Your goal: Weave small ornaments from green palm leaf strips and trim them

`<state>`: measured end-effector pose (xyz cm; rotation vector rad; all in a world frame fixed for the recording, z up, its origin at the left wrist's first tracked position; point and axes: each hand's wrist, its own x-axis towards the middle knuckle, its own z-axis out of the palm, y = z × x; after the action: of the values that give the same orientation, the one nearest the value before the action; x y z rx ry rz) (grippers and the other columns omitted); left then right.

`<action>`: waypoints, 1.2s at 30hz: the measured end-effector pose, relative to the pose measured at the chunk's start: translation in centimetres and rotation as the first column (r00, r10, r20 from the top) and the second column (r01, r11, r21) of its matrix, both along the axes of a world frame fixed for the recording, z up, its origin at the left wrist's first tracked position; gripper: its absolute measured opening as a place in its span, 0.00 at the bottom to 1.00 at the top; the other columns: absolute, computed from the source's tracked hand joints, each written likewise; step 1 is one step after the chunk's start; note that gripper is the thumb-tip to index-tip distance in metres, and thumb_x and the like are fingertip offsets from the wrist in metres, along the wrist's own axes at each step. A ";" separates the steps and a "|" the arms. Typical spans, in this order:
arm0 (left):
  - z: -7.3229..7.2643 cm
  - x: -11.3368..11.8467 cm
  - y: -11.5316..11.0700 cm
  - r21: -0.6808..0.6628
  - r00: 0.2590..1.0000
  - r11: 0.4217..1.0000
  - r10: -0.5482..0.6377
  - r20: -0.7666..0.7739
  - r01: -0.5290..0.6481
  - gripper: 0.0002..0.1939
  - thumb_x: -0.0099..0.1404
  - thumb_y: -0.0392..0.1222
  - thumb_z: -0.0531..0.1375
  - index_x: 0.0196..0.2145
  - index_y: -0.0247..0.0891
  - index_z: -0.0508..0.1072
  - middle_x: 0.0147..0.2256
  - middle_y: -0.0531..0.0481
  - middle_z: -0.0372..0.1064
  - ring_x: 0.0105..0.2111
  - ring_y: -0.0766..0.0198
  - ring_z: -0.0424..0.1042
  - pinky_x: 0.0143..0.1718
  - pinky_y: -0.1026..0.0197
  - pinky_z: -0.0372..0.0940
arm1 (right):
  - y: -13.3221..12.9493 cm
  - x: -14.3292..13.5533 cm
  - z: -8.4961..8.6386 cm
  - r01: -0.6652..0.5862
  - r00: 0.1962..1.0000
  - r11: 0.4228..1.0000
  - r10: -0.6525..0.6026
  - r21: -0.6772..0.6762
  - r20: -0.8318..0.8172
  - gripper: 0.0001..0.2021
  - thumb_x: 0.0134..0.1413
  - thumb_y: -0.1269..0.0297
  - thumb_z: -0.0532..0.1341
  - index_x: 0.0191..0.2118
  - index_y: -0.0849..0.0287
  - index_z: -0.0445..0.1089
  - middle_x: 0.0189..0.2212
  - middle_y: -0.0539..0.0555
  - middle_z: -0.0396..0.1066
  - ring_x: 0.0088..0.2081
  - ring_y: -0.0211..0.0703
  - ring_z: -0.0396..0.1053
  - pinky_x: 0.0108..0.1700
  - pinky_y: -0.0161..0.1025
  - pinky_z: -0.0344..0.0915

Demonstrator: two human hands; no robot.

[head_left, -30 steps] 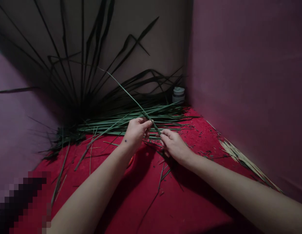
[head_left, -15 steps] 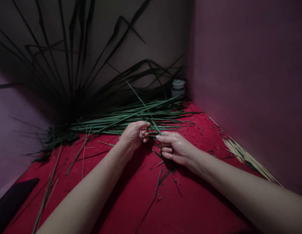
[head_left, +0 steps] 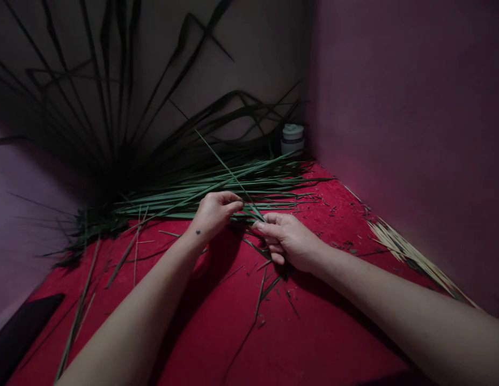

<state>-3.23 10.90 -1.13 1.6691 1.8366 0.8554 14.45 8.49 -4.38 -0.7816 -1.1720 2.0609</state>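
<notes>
My right hand (head_left: 284, 236) pinches a long thin green leaf (head_left: 229, 172) between thumb and fingers; its tip points up and to the left. Just left of it, my left hand (head_left: 217, 210) is closed, back of the hand up, thumb and forefinger together on a strip of green leaf. The two hands are apart by a small gap. Behind them a pile of long green leaves (head_left: 185, 194) lies across the red floor covering (head_left: 233, 332).
Large dark fronds (head_left: 124, 128) rise against the back wall. A lidded white container (head_left: 292, 140) stands in the corner. Pale thin sticks (head_left: 410, 254) lie along the right wall. A dark object (head_left: 28, 327) is at the lower left. Leaf scraps litter the floor.
My left hand has turned so that its back faces up, and moved slightly left. My right hand still grips the leaf. The whole view has shifted a little.
</notes>
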 end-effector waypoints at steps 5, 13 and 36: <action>2.1 -1.5 -0.5 -0.072 0.830 0.988 -0.152 -0.537 0.134 0.08 0.55 0.42 0.58 0.30 0.41 0.76 0.20 0.53 0.64 0.20 0.65 0.63 0.23 0.64 0.54 | 0.3 0.2 -0.1 0.017 0.999 1.000 -0.017 -0.017 0.040 0.06 0.58 0.65 0.53 0.30 0.58 0.57 0.13 0.39 0.42 0.13 0.28 0.38 0.11 0.26 0.46; 6.5 2.8 -4.8 0.220 0.335 0.971 0.179 -0.925 0.089 0.15 0.64 0.37 0.47 0.42 0.38 0.71 0.39 0.39 0.65 0.32 0.54 0.69 0.25 0.60 0.57 | -0.2 -0.1 0.1 -0.005 0.989 1.000 0.005 -0.003 0.150 0.07 0.57 0.68 0.51 0.28 0.59 0.60 0.13 0.40 0.44 0.12 0.28 0.39 0.10 0.26 0.44; 15.0 1.5 10.8 0.510 0.758 0.832 0.184 -0.626 0.219 0.30 0.59 0.36 0.61 0.58 0.31 0.58 0.56 0.45 0.59 0.54 0.57 0.61 0.52 0.61 0.56 | 0.6 0.8 0.1 -0.185 0.982 0.921 0.184 -0.342 -0.036 0.09 0.58 0.70 0.49 0.34 0.66 0.66 0.12 0.40 0.41 0.13 0.28 0.37 0.13 0.27 0.40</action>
<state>-1.68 21.67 13.84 2.6348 2.1223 0.9296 15.25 9.09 -4.26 -0.8548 -0.9214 2.4657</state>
